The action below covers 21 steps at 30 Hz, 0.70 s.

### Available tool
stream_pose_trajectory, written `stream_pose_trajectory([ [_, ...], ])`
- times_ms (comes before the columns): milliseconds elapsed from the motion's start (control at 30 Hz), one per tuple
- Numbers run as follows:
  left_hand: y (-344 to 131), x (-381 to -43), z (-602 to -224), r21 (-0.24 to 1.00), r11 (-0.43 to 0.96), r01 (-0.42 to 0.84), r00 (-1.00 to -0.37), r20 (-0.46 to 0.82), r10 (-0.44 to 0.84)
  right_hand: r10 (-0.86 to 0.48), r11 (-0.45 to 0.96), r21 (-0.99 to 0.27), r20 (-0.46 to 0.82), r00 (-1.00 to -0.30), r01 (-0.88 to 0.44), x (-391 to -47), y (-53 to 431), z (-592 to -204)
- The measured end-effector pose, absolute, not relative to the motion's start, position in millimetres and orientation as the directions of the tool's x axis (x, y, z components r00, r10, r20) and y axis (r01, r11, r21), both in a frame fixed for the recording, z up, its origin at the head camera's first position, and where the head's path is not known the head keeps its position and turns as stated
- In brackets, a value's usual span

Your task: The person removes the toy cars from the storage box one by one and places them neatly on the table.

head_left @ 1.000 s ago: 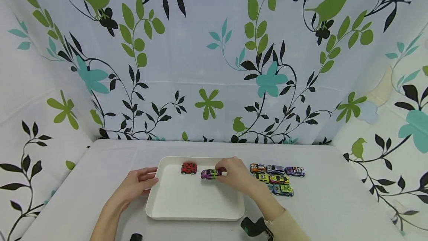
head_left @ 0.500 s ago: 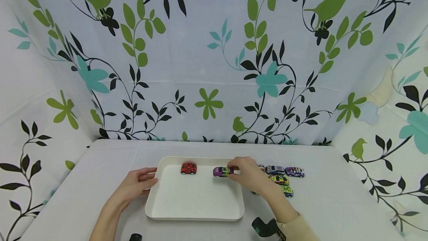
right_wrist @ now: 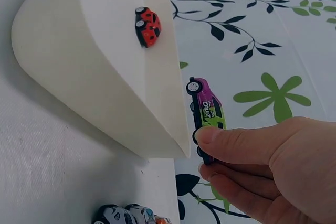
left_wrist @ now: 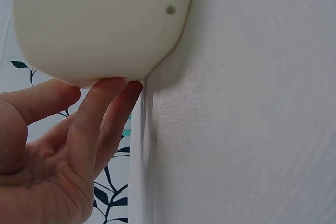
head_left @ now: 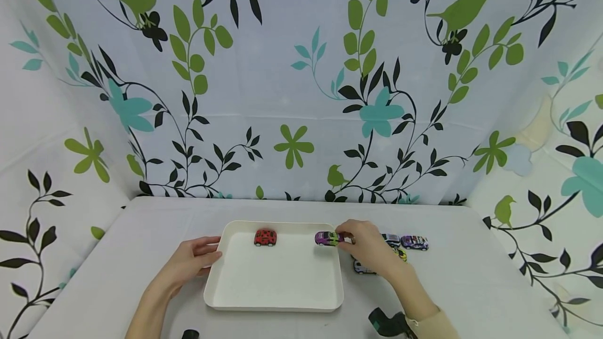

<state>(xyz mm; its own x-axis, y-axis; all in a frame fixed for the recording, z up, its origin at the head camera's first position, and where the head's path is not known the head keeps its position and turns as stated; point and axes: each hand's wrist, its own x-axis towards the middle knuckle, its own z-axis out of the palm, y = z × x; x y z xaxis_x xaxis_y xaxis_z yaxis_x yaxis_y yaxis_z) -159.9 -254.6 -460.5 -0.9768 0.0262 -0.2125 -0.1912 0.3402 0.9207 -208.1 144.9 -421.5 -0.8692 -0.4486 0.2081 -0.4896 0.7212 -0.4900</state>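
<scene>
My right hand (head_left: 366,245) pinches a purple and lime-green toy car (head_left: 326,238) between thumb and fingers. In the head view the car is over the right side of a white tray (head_left: 278,289). The right wrist view shows the toy car (right_wrist: 206,106) held by one end, apart from the tray wall. A red toy car with black spots (head_left: 266,237) sits near the tray's back left. My left hand (head_left: 188,263) rests its fingertips against the tray's left edge. In the left wrist view, the left hand's fingers (left_wrist: 94,116) touch the outer wall of the tray (left_wrist: 100,30).
Several toy cars stand on the table right of the tray, partly hidden by my right hand; a purple-white toy car (head_left: 414,243) is outermost. A patterned curtain (head_left: 292,82) hangs behind the white table (head_left: 155,224). A black strap (head_left: 391,323) is by the right wrist.
My right hand has carried the purple and green toy car to the right and slightly back across the tray. The left hand, the tray and the red car have stayed put.
</scene>
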Motion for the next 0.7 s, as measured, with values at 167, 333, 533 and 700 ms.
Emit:
stream_pose_trajectory([
  [167, -255, -159, -460, 0.925, 0.333, -0.185, -0.978, -0.208, 0.035, -0.429, 0.735, -0.483, 0.212, -0.878, -0.476, -207, 155, -421],
  [333, -256, -160, -462, 0.927, 0.327, -0.184, -0.977, -0.208, 0.039, -0.415, 0.753, -0.459, 0.223, -0.882, -0.471, -207, 166, -425],
  [533, -257, -161, -462, 0.925, 0.332, -0.184, -0.978, -0.207, 0.033, -0.407, 0.739, -0.489, 0.224, -0.885, -0.464, -207, 176, -429],
  [700, -256, -161, -462, 0.920, 0.341, -0.192, -0.976, -0.214, 0.027, -0.391, 0.746, -0.489, 0.227, -0.892, -0.451, -206, 187, -431],
])
